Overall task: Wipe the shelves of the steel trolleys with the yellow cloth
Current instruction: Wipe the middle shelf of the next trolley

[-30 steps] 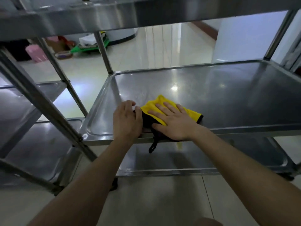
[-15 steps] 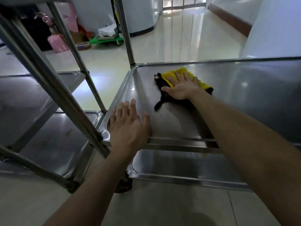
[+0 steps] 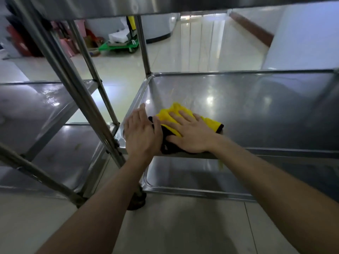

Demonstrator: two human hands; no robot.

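On the steel trolley [image 3: 88, 99], the smooth, shiny middle shelf [image 3: 256, 110] with rounded corners has both hands at its near-left corner. The right hand [image 3: 190, 134], fingers flat and spread, came back from the far corner, pressing the soft yellow cloth [image 3: 170, 114]; the left hand [image 3: 142, 134], also flat, touches its black edge.
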